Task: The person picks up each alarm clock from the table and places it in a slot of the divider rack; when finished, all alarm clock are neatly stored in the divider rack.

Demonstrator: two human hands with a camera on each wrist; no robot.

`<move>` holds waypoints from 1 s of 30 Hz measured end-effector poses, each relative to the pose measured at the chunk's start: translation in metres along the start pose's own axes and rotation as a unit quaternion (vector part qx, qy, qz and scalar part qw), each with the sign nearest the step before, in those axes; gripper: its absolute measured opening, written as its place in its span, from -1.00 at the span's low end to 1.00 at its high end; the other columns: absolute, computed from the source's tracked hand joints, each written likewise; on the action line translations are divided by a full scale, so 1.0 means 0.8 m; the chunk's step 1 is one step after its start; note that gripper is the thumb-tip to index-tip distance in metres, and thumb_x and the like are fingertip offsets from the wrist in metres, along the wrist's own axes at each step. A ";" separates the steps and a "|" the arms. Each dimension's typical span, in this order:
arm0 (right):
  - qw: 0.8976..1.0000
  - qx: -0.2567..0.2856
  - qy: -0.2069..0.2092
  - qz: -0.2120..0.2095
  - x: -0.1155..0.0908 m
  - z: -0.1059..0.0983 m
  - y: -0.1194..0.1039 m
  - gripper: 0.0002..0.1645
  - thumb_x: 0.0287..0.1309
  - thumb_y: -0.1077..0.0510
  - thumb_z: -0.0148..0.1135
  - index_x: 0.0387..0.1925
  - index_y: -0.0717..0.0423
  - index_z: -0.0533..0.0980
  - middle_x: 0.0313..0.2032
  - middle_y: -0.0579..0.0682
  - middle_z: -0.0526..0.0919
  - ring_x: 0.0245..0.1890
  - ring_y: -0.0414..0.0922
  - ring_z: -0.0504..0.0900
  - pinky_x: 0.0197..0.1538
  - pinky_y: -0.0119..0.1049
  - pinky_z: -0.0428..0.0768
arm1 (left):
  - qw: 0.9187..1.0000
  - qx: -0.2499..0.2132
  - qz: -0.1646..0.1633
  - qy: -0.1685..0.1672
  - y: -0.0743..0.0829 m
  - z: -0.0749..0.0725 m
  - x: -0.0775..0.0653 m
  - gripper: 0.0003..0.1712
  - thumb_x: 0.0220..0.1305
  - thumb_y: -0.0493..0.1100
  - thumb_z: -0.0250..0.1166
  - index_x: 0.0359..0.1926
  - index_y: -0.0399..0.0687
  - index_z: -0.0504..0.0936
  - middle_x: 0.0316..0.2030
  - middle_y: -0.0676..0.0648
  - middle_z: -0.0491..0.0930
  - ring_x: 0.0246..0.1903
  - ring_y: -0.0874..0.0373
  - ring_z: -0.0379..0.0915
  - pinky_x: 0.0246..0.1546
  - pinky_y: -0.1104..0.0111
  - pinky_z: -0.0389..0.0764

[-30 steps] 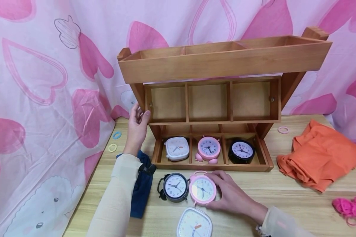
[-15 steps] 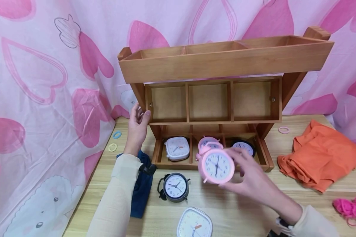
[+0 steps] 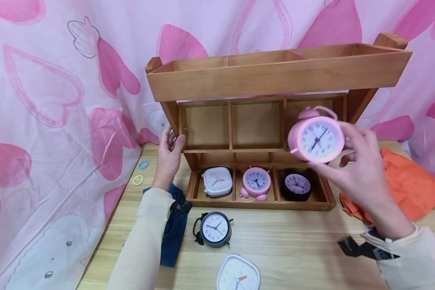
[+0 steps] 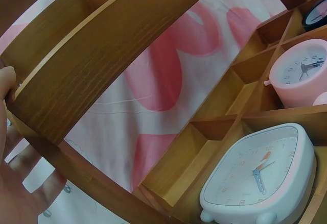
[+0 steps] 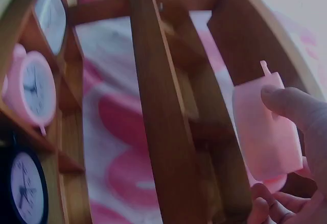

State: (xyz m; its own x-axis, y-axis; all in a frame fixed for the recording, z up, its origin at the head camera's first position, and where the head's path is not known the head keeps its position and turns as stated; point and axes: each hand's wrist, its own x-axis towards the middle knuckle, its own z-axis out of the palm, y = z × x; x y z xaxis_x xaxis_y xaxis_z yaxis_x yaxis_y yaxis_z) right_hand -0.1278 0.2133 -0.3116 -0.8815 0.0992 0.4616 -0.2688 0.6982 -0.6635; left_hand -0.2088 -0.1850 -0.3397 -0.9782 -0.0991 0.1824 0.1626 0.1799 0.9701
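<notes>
Our right hand (image 3: 365,169) with a grip on a pink alarm clock (image 3: 317,139), our left hand (image 3: 168,157) likewise on the wooden rack (image 3: 275,77).

You see a pink held clock (image 3: 316,138) with a white dial (image 3: 320,140), brown shelf (image 3: 275,79), orange cloth (image 3: 411,183), and dark pink hearts (image 3: 106,143) patterning the paler curtain (image 3: 67,173).

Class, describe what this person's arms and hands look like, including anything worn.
The left hand and right hand are bare, without gloves. Long cream sleeves cover the forearms, and each wrist wears a black strap.
</notes>
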 end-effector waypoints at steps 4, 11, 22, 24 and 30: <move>0.999 -0.011 0.036 0.017 0.019 0.001 0.013 0.08 -0.26 0.13 0.65 0.38 -0.09 0.34 0.24 0.07 0.26 -0.01 -0.40 0.18 -0.36 -0.81 0.32 | 1.000 0.005 -0.002 -0.001 0.001 -0.001 -0.001 -0.33 0.50 -0.03 0.07 0.51 0.07 0.07 0.46 -0.09 0.23 0.44 0.05 0.18 0.43 0.21 0.27; 0.996 -0.026 0.080 -0.015 0.034 0.026 0.029 0.09 -0.27 0.07 0.65 0.37 -0.07 0.32 0.32 0.22 0.16 0.25 -0.02 0.25 0.15 -0.28 0.47 | 1.000 0.008 -0.007 0.000 0.003 -0.001 -0.002 -0.33 0.50 -0.02 0.07 0.51 0.08 0.07 0.47 -0.08 0.22 0.44 0.05 0.18 0.44 0.20 0.27; 0.992 -0.044 0.103 -0.064 0.035 0.040 0.038 0.07 -0.21 0.09 0.60 0.38 0.09 0.27 0.31 0.29 0.17 0.36 0.11 0.17 0.30 0.16 0.39 | 1.000 0.006 -0.001 -0.001 0.004 0.001 -0.001 -0.34 0.49 -0.02 0.08 0.50 0.09 0.09 0.46 -0.08 0.24 0.43 0.06 0.19 0.43 0.19 0.27; 0.992 -0.047 0.095 -0.062 0.034 0.041 0.038 0.08 -0.21 0.12 0.60 0.38 0.13 0.26 0.31 0.30 0.16 0.35 0.14 0.18 0.29 0.18 0.40 | 1.000 0.006 0.003 -0.002 0.003 0.000 -0.001 -0.34 0.49 -0.02 0.08 0.50 0.09 0.09 0.45 -0.08 0.25 0.43 0.06 0.19 0.43 0.19 0.27; 0.994 -0.053 0.071 -0.058 0.033 0.043 0.037 0.11 -0.17 0.22 0.59 0.42 0.15 0.19 0.34 0.29 0.11 0.36 0.17 0.17 0.36 0.20 0.34 | 1.000 0.001 0.004 0.000 0.001 0.001 -0.001 -0.33 0.50 -0.05 0.08 0.51 0.05 0.07 0.46 -0.11 0.24 0.43 0.03 0.19 0.44 0.19 0.26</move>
State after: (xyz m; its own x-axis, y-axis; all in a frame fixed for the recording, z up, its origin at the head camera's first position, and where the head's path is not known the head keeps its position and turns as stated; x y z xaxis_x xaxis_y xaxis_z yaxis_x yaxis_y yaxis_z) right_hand -0.1727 0.2125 -0.3393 -0.7813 0.1071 0.6149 -0.3164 0.7812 -0.5381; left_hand -0.2075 -0.1843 -0.3389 -0.9769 -0.0982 0.1896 0.1695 0.1835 0.9683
